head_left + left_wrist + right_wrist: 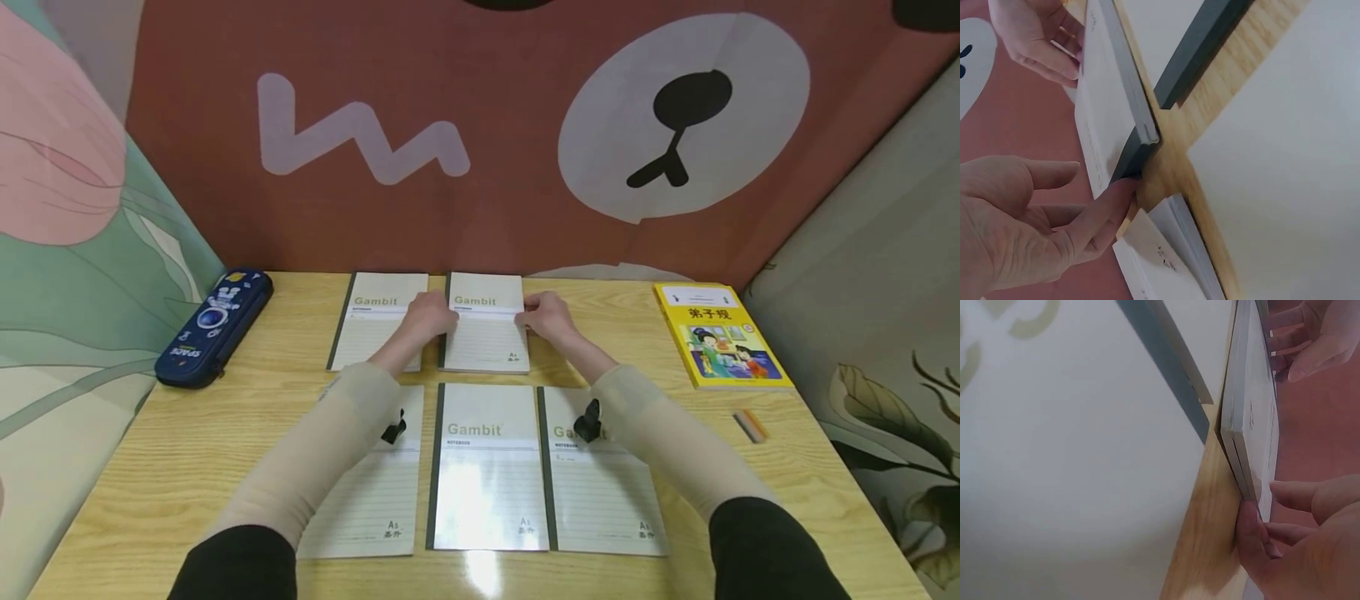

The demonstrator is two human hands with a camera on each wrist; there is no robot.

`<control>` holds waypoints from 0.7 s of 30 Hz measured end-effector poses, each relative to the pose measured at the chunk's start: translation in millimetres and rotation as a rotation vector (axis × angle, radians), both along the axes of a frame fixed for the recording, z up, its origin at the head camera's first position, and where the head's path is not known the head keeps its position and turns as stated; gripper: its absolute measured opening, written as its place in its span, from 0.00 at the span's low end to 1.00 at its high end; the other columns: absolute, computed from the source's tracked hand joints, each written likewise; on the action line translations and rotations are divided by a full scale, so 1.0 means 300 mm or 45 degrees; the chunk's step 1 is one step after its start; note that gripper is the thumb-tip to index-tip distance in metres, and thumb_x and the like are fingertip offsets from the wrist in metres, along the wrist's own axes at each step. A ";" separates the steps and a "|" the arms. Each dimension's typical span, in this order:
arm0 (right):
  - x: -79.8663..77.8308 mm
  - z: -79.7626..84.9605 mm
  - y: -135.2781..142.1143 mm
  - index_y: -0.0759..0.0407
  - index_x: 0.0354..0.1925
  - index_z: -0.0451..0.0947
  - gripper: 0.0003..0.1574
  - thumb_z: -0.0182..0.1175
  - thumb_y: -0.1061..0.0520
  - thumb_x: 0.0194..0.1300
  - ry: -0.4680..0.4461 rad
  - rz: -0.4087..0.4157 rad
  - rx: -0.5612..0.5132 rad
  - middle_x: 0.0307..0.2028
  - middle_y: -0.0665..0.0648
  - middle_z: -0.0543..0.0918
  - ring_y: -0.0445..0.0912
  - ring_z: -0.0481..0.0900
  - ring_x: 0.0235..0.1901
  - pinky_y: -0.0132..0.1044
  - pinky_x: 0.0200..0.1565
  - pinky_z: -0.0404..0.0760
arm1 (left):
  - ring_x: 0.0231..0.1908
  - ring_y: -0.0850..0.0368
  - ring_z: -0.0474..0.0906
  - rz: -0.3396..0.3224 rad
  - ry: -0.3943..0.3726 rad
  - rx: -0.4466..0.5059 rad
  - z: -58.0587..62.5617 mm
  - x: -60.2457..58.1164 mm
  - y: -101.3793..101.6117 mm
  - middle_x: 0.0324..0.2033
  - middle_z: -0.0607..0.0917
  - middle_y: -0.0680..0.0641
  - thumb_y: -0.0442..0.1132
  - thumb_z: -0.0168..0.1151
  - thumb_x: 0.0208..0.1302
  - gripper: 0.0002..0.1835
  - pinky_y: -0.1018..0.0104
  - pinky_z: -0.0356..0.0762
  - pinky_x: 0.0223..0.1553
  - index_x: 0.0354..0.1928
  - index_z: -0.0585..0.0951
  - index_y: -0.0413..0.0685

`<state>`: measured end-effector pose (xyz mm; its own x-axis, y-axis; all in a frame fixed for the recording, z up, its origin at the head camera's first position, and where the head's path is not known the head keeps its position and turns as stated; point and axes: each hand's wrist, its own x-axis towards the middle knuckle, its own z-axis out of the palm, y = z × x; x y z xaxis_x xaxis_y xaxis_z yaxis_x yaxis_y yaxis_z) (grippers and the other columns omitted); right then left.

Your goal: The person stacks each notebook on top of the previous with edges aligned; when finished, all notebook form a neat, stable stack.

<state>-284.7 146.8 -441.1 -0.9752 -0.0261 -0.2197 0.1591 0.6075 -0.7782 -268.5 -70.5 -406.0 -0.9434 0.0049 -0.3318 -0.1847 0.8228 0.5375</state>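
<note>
A Gambit notebook (487, 333) with a dark spine lies at the back middle of the table, between both hands. Its edge shows two layers in the right wrist view, like one notebook on another. My left hand (427, 318) touches the spine side; its thumb rests at the spine while the other fingers stay loosely extended. On the opposite side, my right hand (551, 318) has its thumb against the page edge, fingers relaxed. Another Gambit notebook (365, 329) lies just left, partly behind the left hand. In the left wrist view, its layers (1160, 250) sit slightly askew.
In the front row lie a left notebook (367, 500), a middle notebook (487, 492) and a right notebook (600, 500), the outer two partly under my forearms. A blue pencil case (213, 329) is far left; a yellow book (720, 337) and a small striped block (750, 426) are right.
</note>
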 end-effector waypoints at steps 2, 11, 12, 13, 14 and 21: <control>0.004 0.006 0.004 0.68 0.68 0.73 0.31 0.62 0.62 0.69 0.015 0.007 0.013 0.61 0.67 0.81 0.55 0.84 0.54 0.40 0.49 0.87 | 0.30 0.51 0.82 -0.014 0.024 0.025 0.016 0.004 -0.018 0.36 0.84 0.39 0.39 0.54 0.74 0.12 0.69 0.74 0.25 0.43 0.81 0.35; 0.003 0.078 -0.064 0.61 0.72 0.70 0.31 0.56 0.53 0.76 0.179 0.019 -0.009 0.61 0.66 0.78 0.58 0.79 0.54 0.44 0.48 0.81 | 0.68 0.38 0.72 -0.111 0.195 0.148 0.071 -0.014 -0.233 0.71 0.73 0.33 0.46 0.51 0.78 0.32 0.43 0.74 0.67 0.76 0.65 0.36; 0.005 0.089 -0.078 0.61 0.72 0.70 0.31 0.56 0.53 0.76 0.184 0.019 -0.038 0.61 0.66 0.78 0.58 0.79 0.56 0.45 0.49 0.82 | 0.70 0.38 0.71 -0.120 0.190 0.155 0.072 -0.016 -0.263 0.71 0.72 0.33 0.47 0.50 0.79 0.32 0.43 0.73 0.69 0.76 0.64 0.36; 0.006 0.097 -0.094 0.61 0.72 0.70 0.31 0.56 0.52 0.75 0.194 0.016 -0.049 0.61 0.66 0.78 0.57 0.78 0.57 0.44 0.50 0.83 | 0.71 0.37 0.69 -0.119 0.178 0.160 0.073 -0.016 -0.291 0.71 0.71 0.32 0.47 0.49 0.79 0.32 0.42 0.71 0.70 0.77 0.63 0.36; 0.008 0.105 -0.110 0.62 0.72 0.70 0.31 0.56 0.52 0.76 0.198 0.018 -0.069 0.62 0.66 0.78 0.56 0.78 0.57 0.43 0.50 0.83 | 0.71 0.36 0.68 -0.115 0.162 0.168 0.074 -0.014 -0.318 0.72 0.70 0.31 0.48 0.49 0.80 0.33 0.41 0.71 0.70 0.78 0.61 0.36; 0.020 0.139 -0.239 0.61 0.74 0.68 0.34 0.56 0.49 0.77 0.126 0.009 -0.311 0.64 0.64 0.77 0.59 0.81 0.61 0.47 0.58 0.85 | 0.71 0.32 0.65 -0.076 0.136 0.135 0.067 0.019 -0.460 0.73 0.65 0.26 0.49 0.46 0.80 0.36 0.38 0.70 0.69 0.78 0.56 0.32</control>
<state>-278.8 75.0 -399.5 -0.9913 -0.0734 -0.1095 0.0712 0.4007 -0.9134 -262.9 -208.6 -385.8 -0.9703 0.0913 -0.2239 -0.0744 0.7683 0.6358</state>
